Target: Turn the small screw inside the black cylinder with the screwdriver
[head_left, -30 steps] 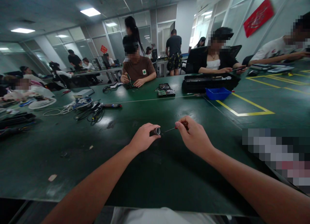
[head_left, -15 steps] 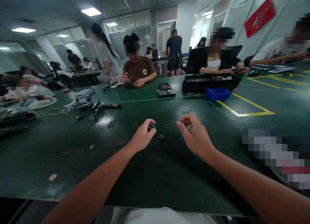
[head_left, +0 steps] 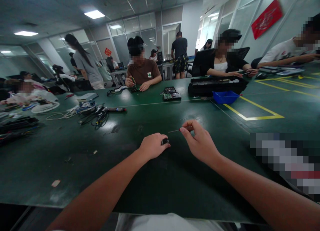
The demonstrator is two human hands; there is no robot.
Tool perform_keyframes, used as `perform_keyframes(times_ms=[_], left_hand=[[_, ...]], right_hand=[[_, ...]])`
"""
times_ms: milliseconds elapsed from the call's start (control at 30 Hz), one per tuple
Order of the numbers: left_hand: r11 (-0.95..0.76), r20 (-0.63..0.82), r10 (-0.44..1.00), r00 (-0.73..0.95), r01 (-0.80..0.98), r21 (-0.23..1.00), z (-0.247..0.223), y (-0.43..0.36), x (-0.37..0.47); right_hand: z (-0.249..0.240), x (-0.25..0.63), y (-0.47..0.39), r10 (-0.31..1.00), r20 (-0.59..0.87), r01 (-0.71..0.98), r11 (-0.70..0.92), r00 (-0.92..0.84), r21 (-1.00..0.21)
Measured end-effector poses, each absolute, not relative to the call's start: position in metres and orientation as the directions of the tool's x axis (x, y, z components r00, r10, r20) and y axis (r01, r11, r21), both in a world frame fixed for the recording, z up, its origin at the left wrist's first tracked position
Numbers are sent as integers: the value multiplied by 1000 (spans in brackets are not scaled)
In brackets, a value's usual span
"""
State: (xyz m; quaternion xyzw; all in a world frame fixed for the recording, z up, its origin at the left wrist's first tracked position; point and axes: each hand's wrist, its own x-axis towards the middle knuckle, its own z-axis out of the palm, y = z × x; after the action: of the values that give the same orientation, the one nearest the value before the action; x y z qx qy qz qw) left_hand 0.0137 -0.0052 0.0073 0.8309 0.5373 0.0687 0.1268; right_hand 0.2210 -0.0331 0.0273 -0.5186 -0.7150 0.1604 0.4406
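My left hand (head_left: 153, 146) is low over the green table (head_left: 140, 197), its fingers closed round a small dark round part (head_left: 164, 141) that shows between thumb and forefinger. To its right, my right hand (head_left: 198, 137) grips a thin screwdriver (head_left: 189, 128) by its reddish-brown handle. The metal shaft points left and ends just above the part in my left hand, apart from it. The small disc that lay on the table earlier cannot be made out; my left hand covers that spot.
Cables (head_left: 98, 116) and a dark pen-like tool (head_left: 116, 109) lie at the left. Circuit boards (head_left: 172, 94), a blue tray (head_left: 225, 97) and a long black casing (head_left: 217, 86) stand farther back. A person in brown (head_left: 143, 71) works opposite.
My left hand has moved right and down with the dark part, over where the small disc lay. My right hand has shifted slightly left. A standing person behind has moved left.
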Motion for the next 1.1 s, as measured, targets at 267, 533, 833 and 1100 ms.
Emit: perform_keyframes(times_ms=[267, 533, 833, 1100], left_hand=[[-383, 35, 915, 402, 838, 389, 6, -6, 9], [-265, 151, 963, 224, 677, 686, 8, 10, -14], [-55, 56, 998, -13, 53, 997, 31, 27, -49], [28, -107, 964, -243, -309, 951, 57, 24, -118]], right_hand=[[29, 220, -33, 881, 463, 589, 425, -95, -688], [30, 222, -34, 880, 466, 581, 429, -94, -692], [31, 221, -34, 888, 448, 576, 423, -107, -699], [31, 222, -34, 893, 436, 573, 415, -110, -707]])
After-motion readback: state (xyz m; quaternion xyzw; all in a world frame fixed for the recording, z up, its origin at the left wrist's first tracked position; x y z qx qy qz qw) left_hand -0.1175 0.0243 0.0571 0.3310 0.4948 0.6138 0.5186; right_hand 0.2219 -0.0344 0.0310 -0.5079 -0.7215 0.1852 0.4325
